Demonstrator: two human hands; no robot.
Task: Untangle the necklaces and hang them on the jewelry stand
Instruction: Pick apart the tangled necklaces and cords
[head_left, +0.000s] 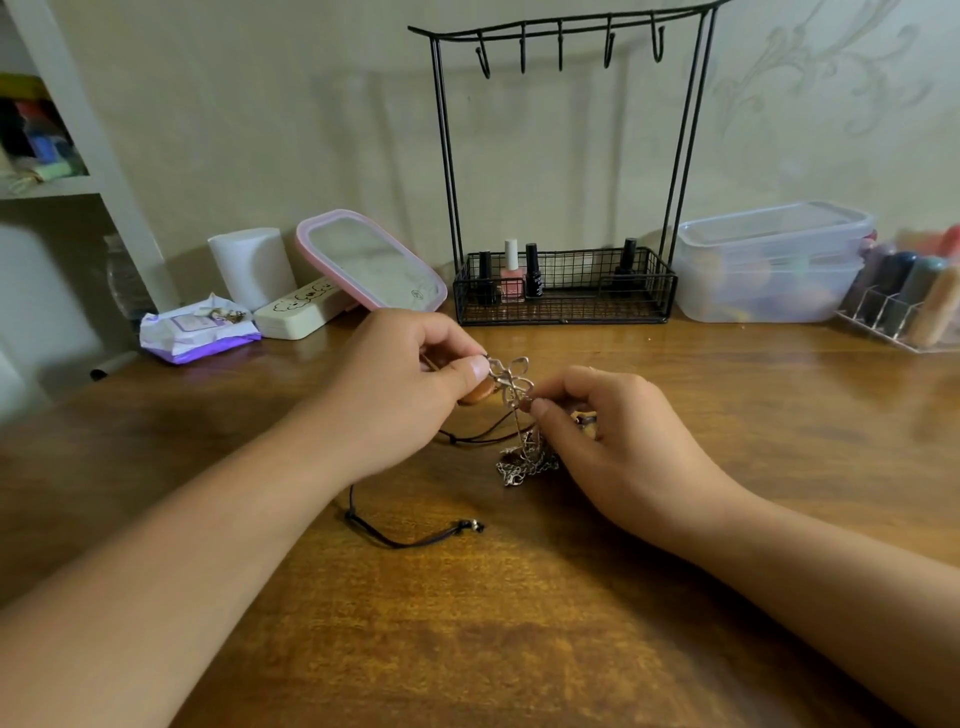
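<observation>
A silver pendant (514, 382) of looped metal is lifted a little above the wooden table (467, 623), with an orange-brown stone pendant (480, 392) behind it. My left hand (405, 384) pinches the upper end of the silver pendant. My right hand (613, 441) pinches its lower end. A silver chain (524, 465) hangs down from there into a small heap on the table. A dark cord (410, 538) with a knot and small beads trails across the table toward me. The black wire jewelry stand (566, 171) stands at the back, its several hooks bare.
Nail polish bottles (511, 270) stand in the stand's wire basket. A pink-rimmed mirror (371, 260), a white roll (252, 265), a cream case (298, 312) and a wipes pack (197, 330) lie back left. A clear plastic box (769, 260) and an acrylic organizer (909, 301) sit back right.
</observation>
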